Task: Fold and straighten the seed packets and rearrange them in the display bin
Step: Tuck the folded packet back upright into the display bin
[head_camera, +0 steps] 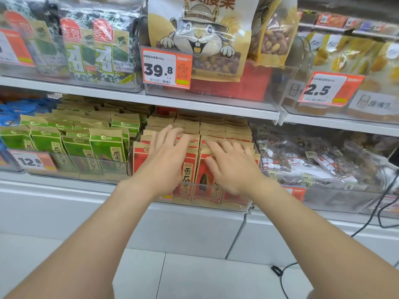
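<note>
The red seed packets stand upright in tight rows inside the clear display bin, directly under both hands. The left hand lies open with its fingers spread across the folded tops of the left rows. The right hand is open too, its fingers splayed over the tops of the right rows. Neither hand grips a packet, and both look to be pressing or smoothing.

From where I stand, the main risk is too much downward pressure. Flat palms could crush the paper tops or fan the front row forward against the bin's front wall, so the faces end up tilted instead of square. Uneven pressure between the two hands could also skew the middle seam where the columns meet.

Just beyond the left hand, the green seed packets already lean at mixed angles, and a sideways shove could nudge the red rows toward that side of the bin. The upper shelf hangs close above the fingertips, leaving little room to lift a packet from the back rows without catching it. An orange price tag sits partly hidden below the left wrist, where a forearm could knock it.
</note>
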A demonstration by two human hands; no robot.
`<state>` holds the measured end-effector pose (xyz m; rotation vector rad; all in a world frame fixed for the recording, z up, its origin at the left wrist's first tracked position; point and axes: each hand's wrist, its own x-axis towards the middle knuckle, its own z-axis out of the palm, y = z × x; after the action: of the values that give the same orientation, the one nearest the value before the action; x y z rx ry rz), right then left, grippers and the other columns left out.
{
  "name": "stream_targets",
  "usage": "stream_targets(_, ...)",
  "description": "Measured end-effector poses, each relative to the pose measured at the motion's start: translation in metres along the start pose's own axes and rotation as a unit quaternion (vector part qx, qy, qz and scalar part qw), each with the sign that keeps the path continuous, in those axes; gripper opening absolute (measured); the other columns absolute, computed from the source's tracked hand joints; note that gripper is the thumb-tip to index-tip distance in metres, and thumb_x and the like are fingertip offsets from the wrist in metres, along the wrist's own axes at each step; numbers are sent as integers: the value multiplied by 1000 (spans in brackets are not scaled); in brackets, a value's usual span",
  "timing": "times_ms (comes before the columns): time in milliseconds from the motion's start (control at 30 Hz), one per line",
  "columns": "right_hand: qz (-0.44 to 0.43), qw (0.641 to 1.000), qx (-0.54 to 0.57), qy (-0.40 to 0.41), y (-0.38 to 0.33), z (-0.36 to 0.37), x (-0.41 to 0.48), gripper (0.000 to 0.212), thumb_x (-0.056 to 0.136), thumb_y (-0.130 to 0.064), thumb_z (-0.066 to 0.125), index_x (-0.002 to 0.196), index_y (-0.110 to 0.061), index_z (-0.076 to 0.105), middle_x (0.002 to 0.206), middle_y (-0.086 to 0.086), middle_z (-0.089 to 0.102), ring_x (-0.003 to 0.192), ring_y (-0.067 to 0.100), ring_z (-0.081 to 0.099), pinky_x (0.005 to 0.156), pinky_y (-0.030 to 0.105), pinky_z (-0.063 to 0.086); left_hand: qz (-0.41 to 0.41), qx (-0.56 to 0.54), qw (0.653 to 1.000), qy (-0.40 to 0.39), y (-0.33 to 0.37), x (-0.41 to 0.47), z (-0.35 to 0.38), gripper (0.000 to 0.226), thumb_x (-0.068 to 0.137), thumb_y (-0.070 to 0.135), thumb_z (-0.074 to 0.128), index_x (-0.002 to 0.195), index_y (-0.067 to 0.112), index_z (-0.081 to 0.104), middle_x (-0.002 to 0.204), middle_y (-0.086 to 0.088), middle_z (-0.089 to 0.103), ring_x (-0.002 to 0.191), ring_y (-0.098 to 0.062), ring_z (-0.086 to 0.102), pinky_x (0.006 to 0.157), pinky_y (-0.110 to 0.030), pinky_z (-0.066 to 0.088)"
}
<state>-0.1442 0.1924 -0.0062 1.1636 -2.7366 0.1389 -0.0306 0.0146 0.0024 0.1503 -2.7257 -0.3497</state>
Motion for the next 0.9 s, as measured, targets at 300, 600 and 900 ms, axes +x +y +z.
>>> stream_targets(300, -131, 978, 96, 134, -19, -24, -15, 36, 86, 3, 64, 110, -20, 77, 109, 0, 64, 107, 27, 59, 87, 47, 55, -105, -55, 992, -33, -12, -27, -15, 18, 85, 46, 85, 73, 36, 75, 71, 21, 71, 74, -2, 68, 71, -37, 63)
stream_targets(600, -51, 988, -125, -79, -37, -13, -49, 33, 92, 8, 59, 100, -20, 44, 92, 5, 57, 96, 34, 69, 71, 38, 42, -117, 165, 974, -105, -26, -37, -9, 19, 93, 16, 78, 103, 30, 71, 95, 5, 69, 87, -26, 64, 68, -34, 43)
stream_targets(900, 2, 989, -147, -36, -38, -24, -43, 29, 87, 11, 61, 102, -14, 62, 93, 6, 65, 83, 35, 63, 68, 37, 39, -118, 179, 975, -51, -30, -27, -13, 33, 91, 1, 66, 101, 32, 72, 90, 3, 65, 83, -29, 59, 66, -34, 39)
